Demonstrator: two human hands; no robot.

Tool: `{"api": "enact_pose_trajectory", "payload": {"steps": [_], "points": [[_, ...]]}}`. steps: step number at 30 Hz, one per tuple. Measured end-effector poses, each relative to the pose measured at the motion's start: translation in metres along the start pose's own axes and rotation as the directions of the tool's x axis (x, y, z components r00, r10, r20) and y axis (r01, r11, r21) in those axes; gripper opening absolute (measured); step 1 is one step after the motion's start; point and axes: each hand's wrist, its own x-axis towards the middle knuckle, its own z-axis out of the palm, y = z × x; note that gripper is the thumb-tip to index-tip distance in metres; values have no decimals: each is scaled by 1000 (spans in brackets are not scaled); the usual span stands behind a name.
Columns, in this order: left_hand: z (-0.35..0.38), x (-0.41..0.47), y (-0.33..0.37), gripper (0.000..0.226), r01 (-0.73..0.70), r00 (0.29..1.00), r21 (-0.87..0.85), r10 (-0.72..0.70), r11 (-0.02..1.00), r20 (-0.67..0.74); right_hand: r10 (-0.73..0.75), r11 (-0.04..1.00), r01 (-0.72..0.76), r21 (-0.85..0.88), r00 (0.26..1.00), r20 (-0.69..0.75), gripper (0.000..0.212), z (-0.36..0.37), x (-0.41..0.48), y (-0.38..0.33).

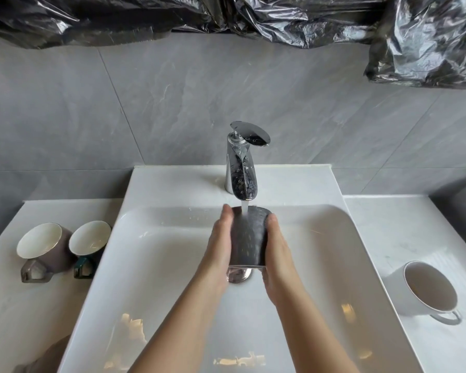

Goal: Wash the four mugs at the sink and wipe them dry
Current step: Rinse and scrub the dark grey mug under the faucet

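Dark speckled mug (249, 238), wet, lying sideways under running water.

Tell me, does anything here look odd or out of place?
Mostly the black plastic sheeting draped along the top of the wall, which is unusual above a sink. The two mugs on the left counter lie tipped on their sides. Otherwise nothing seems spilled or broken; both hands hold a dark mug under the running tap.

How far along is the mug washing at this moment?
Done: nothing clearly; no cloth shows. In hand: both hands, left hand and right hand, hold a dark mug under the running tap. Left: brown mug, green mug and white mug wait on the counter.
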Motion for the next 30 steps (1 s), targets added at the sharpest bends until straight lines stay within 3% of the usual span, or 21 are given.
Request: {"api": "enact_pose_trajectory", "payload": {"steps": [3, 5, 8, 10, 12, 16, 20, 23, 27, 30], "points": [[-13, -2, 7, 70, 102, 990, -3, -102, 995, 97, 76, 989, -92, 119, 988, 132, 53, -5, -2, -1], [-14, -2, 6, 68, 101, 993, -11, -100, 995, 70, 63, 986, -84, 143, 988, 144, 56, -6, -4, 1], [-8, 3, -1, 61, -36, 995, -20, 33, 999, -95, -3, 1000, 1, 26, 996, 94, 53, -3, -4, 4], [-5, 2, -5, 55, -153, 957, 159, 186, 975, -223, -13, 1000, 14, -22, 999, 50, 52, 0, -2, 4], [-4, -4, -8, 51, -233, 912, 300, 315, 925, -264, 61, 998, -62, 31, 997, 50, 57, 1, -3, 2], [-5, -9, -17, 44, -314, 871, 351, 415, 882, -264, 281, 938, -299, 173, 952, 117, 73, -7, -1, -3], [-18, -2, -21, 42, -506, 832, 281, 547, 816, -91, 359, 886, -416, 206, 895, 265, 54, -19, -3, -6], [-21, -1, -15, 38, -442, 880, 264, 471, 857, -58, 250, 941, -296, 164, 935, 251, 42, -20, -4, 0], [-21, -15, -8, 41, -119, 990, 73, 113, 990, 82, -10, 999, 17, -32, 984, 180, 54, -20, -3, 5], [-24, -19, -5, 34, -120, 980, 78, 106, 990, 167, -79, 991, 100, -87, 972, 220, 59, -25, -1, 5]]}}
